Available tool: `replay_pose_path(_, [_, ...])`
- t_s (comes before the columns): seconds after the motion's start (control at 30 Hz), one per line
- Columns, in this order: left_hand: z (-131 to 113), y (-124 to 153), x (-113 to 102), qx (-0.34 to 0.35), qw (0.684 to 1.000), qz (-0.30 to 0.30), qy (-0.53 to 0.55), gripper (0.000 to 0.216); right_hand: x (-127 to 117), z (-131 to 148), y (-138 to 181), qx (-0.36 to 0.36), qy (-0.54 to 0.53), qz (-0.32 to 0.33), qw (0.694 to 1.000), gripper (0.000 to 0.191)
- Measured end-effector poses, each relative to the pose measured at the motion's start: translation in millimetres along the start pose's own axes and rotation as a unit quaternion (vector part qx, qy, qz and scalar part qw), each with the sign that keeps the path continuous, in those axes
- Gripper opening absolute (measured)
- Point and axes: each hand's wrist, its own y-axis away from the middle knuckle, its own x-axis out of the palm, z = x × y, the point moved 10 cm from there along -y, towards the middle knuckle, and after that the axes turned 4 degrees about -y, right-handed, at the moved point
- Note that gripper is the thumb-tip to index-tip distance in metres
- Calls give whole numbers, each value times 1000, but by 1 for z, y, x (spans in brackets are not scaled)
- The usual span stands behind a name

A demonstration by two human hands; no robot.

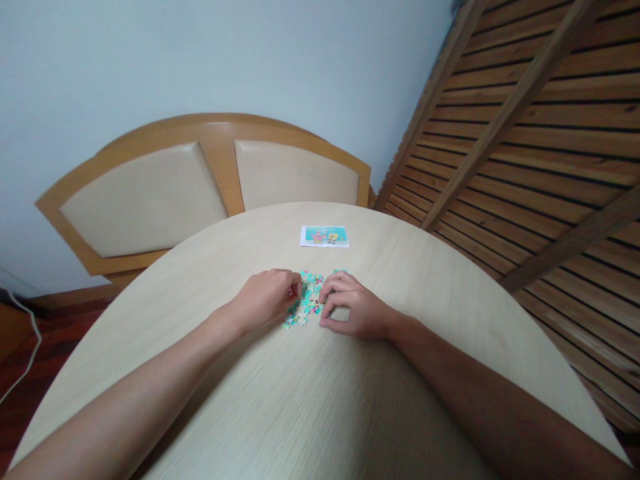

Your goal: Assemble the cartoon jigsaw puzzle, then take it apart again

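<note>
A picture card (325, 236) is seen at twelve o'clock on the round table (320, 400), well apart from the hands. Behind the table, one bench (200, 180) with two cream pads is set against the wall; slatted wood (540, 133) is seen at three o'clock. One heap of puzzle pieces (307, 301) is flanked closely at the table's middle. The left hand (267, 297) is curled at its nine o'clock edge, apparently pinching a piece. The right hand (353, 308) is cupped at three o'clock, fingers narrow; whether anything is held cannot be told.

Bare table (310, 413) all round; only the card (325, 236) lies beyond the puzzle pieces (307, 300).
</note>
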Motion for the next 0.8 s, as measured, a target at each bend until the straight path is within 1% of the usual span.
replay_pose_path(0.1, [-3,2,1,-12,999,24,-19,13,-1,5,-2,-22,-3,-7,1000,12])
replay_pose_path(0.2, [-3,3,3,-21,998,44,-26,16,1,8,-3,-25,-5,5,1000,14])
replay_pose_path(0.37, [-6,5,6,-2,998,61,-9,15,3,7,-2,-13,-2,20,1000,12])
replay_pose_path(0.43, [-9,7,8,8,997,74,-3,11,2,6,-1,-12,1,14,1000,8])
replay_pose_path(0.5, [-13,9,10,14,996,91,-3,14,1,4,-2,-6,11,7,1000,4])
replay_pose_path(0.57, [-14,11,13,11,994,106,-7,19,1,1,-2,4,29,10,1000,14])
replay_pose_path(0.63, [-14,11,15,5,994,113,-11,20,4,-1,-2,12,46,24,999,20])
replay_pose_path(0.7, [-13,11,16,2,994,113,-11,20,6,-3,-1,13,56,32,998,20])
replay_pose_path(0.8, [-11,10,18,3,993,114,-4,19,5,-5,0,14,68,26,997,18])
